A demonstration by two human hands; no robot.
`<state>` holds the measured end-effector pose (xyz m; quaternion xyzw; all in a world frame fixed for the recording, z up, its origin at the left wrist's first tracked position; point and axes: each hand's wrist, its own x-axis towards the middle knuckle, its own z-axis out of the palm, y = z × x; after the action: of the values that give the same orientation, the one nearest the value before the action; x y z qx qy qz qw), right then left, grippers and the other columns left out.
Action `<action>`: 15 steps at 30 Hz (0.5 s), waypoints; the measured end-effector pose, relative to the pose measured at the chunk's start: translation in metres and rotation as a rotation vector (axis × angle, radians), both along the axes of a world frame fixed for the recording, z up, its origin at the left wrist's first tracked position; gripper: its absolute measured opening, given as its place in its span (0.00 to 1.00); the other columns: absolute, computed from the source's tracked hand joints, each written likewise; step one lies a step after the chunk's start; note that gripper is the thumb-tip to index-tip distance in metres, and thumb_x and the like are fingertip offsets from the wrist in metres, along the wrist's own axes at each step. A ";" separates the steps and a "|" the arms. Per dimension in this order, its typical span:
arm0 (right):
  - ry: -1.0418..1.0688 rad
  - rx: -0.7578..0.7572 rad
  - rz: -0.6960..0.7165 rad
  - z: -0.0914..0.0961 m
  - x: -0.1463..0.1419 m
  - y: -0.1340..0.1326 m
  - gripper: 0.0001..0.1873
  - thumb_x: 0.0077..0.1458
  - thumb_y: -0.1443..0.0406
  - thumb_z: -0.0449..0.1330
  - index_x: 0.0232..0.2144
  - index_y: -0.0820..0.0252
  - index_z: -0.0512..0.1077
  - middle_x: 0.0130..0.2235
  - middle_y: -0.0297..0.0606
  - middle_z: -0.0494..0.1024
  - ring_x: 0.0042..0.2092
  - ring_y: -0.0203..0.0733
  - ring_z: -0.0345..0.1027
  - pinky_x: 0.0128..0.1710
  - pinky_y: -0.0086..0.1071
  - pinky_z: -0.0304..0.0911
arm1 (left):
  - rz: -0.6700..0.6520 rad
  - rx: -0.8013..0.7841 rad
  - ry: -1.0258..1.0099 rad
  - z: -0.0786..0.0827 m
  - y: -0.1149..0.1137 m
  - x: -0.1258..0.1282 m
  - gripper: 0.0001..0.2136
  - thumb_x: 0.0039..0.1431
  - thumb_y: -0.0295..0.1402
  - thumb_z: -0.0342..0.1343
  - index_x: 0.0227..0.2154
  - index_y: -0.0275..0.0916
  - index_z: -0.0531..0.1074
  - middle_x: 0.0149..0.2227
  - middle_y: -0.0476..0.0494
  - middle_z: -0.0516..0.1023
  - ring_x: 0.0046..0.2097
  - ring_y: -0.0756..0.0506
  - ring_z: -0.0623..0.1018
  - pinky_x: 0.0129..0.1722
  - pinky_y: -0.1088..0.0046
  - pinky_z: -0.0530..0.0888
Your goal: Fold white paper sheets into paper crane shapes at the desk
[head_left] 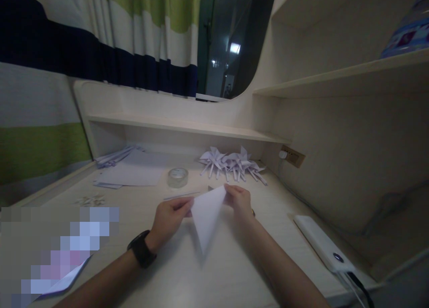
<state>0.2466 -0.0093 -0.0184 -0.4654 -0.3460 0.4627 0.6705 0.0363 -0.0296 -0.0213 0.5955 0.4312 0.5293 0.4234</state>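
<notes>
I am holding the folded paper triangle point(207, 215) just above the tabletop point(181, 276) | my left hand point(169, 219) fingers are pinching its left edge | my right hand point(240, 201) fingers are clamping its top corner | tape roll point(177, 177) and paper pinwheels point(231, 163) are sitting behind it.

Dim room with a pale wooden desk built into an alcove.
A low shelf point(181, 126) runs along the back of the desk point(181, 281). Above the shelf hangs a curtain point(134, 31) striped white, green and navy. Up and right of the shelf is a dark window point(234, 31), and further right a higher shelf point(335, 78) and a wall socket point(293, 156).
</notes>
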 end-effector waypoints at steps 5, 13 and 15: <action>-0.039 -0.070 0.186 -0.002 -0.003 -0.001 0.20 0.37 0.52 0.69 0.23 0.64 0.74 0.23 0.39 0.77 0.23 0.38 0.70 0.24 0.31 0.68 | 0.048 -0.019 -0.014 0.004 -0.001 -0.001 0.16 0.47 0.41 0.63 0.35 0.34 0.80 0.36 0.40 0.82 0.35 0.41 0.81 0.34 0.66 0.80; -0.049 -0.088 0.234 -0.005 -0.008 -0.005 0.20 0.37 0.52 0.70 0.23 0.64 0.74 0.24 0.40 0.78 0.23 0.37 0.70 0.24 0.30 0.67 | 0.064 0.002 -0.005 0.007 -0.004 0.001 0.15 0.48 0.41 0.62 0.34 0.35 0.80 0.36 0.41 0.82 0.35 0.41 0.81 0.34 0.67 0.80; -0.059 -0.108 0.292 -0.005 -0.008 -0.005 0.21 0.37 0.51 0.70 0.24 0.64 0.74 0.24 0.40 0.77 0.22 0.36 0.69 0.23 0.28 0.65 | 0.086 0.011 -0.013 0.006 -0.003 0.000 0.14 0.48 0.40 0.62 0.34 0.35 0.80 0.35 0.42 0.83 0.34 0.41 0.82 0.34 0.68 0.80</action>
<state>0.2387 -0.0143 -0.0232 -0.4587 -0.4042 0.5594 0.5597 0.0364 -0.0327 -0.0150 0.5754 0.4508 0.5530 0.3998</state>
